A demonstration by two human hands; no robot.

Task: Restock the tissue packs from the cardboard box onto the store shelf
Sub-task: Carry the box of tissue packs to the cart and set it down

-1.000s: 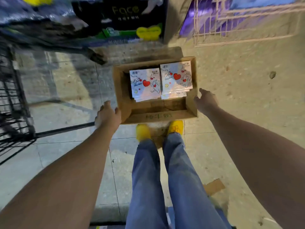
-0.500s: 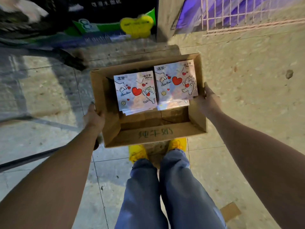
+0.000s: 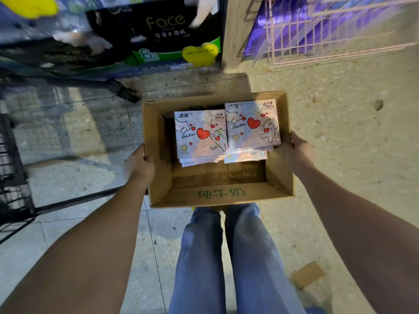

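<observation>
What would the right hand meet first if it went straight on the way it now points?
The right wall of the cardboard box, which the right hand holds; just inside that wall, it seems, lies the right stack of tissue packs.

Tissue packs [image 3: 200, 137] sit in two side-by-side stacks in the cardboard box's [image 3: 217, 196] far half.
Left hand [image 3: 138, 165] grips the box's left wall, right hand [image 3: 299, 152] its right; store shelf [image 3: 158, 30] stands beyond.

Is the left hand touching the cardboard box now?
Touching. The head view shows the left hand gripping the cardboard box at its left wall.
</observation>
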